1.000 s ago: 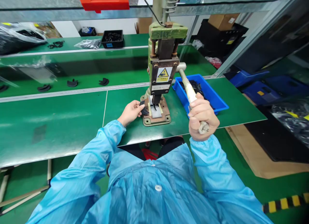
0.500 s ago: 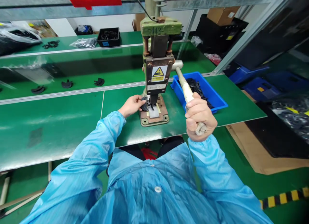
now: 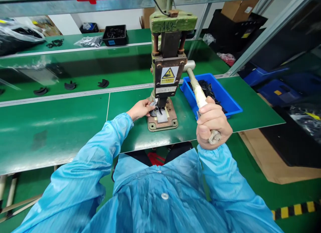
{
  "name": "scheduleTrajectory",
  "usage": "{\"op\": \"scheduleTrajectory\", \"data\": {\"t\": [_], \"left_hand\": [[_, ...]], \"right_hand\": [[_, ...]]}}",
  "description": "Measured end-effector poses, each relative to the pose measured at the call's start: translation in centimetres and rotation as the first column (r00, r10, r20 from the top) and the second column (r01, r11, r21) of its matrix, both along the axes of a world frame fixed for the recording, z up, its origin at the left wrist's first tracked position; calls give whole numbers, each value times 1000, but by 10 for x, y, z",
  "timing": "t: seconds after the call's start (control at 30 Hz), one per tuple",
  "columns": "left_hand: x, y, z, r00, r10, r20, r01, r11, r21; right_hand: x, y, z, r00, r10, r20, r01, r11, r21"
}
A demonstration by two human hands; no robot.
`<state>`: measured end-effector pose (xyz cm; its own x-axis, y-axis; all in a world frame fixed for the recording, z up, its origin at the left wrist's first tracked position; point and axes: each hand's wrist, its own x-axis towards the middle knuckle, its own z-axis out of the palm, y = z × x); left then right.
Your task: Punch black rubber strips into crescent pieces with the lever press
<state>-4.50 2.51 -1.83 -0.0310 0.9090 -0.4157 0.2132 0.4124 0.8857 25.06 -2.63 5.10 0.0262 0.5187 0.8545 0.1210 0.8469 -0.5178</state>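
In front of me stands a green hand press [image 3: 173,23] with a warning label on its dark ram housing. My right hand [image 3: 214,124] is wrapped around the end of its cloth-wound lever [image 3: 198,90], right of the press. At the left of the press base [image 3: 163,126], my left hand [image 3: 141,109] pinches a dark, rounded plastic part [image 3: 152,110]. That part sits under the ram tip [image 3: 162,102], beside a light metal plate [image 3: 162,116]; the fingers partly cover it.
A blue bin [image 3: 234,107] of black parts stands right of the press, behind the lever. Several curved black parts [image 3: 70,85] lie on the green surface to the left. A black tray [image 3: 114,41] of small parts is at the back.
The view has shifted slightly, moving the scene a little to the right. Both hands keep their grips, and the lever and ram look almost the same.
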Motion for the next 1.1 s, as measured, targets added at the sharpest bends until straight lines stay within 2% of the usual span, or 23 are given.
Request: {"op": "scheduleTrajectory", "data": {"t": [0.1, 0.2, 0.37, 0.43, 0.53, 0.63, 0.7, 0.77, 0.83, 0.87, 0.93, 0.97, 1.03, 1.1], "left_hand": [[-1, 4, 2, 999, 6, 36, -3, 997, -81], [1, 6, 6, 995, 25, 101, -9, 988, -153], [15, -4, 5, 979, 160, 125, -141, 979, -149], [22, -8, 4, 968, 205, 142, -187, 974, -131], [27, -14, 5, 959, 225, 172, -207, 971, -116], [24, -24, 13, 954, 214, 210, -202, 976, -77], [17, -37, 21, 951, 187, 246, -186, 982, -27], [8, -55, 32, 950, 147, 277, -163, 986, 33], [-2, -74, 45, 948, 110, 299, -142, 986, 88], [-6, -84, 51, 947, 92, 309, -133, 985, 112], [-10, -102, 63, 945, 54, 323, -108, 983, 149], [-10, -110, 67, 945, 34, 325, -91, 983, 160], [-7, -122, 75, 947, -1, 320, -56, 984, 170], [-2, -132, 78, 951, -28, 308, -25, 986, 166]], "right_hand": [[-2, 1, 2, 997, 52, -48, -48, 996, 69], [-4, 1, 1, 997, 36, -68, -33, 998, 53], [-14, 4, 2, 993, -2, -114, 10, 997, 75], [-18, 11, 16, 984, -5, -180, 28, 992, 126], [-20, 31, 59, 971, 62, -232, -21, 984, 174], [-13, 55, 100, 983, 109, -146, -98, 992, 81], [-8, 65, 104, 992, 79, -95, -76, 996, 43], [-9, 64, 83, 997, -4, -74, 4, 1000, 2], [-17, 49, 42, 998, -66, -17, 62, 984, -165], [-23, 38, 19, 996, 30, 84, -4, 957, -288], [-40, 11, -21, 956, 208, 205, -108, 904, -413], [-50, -2, -36, 922, 306, 238, -163, 862, -480], [-68, -24, -53, 866, 444, 230, -246, 778, -578], [-82, -37, -58, 859, 470, 202, -275, 756, -594]]}}
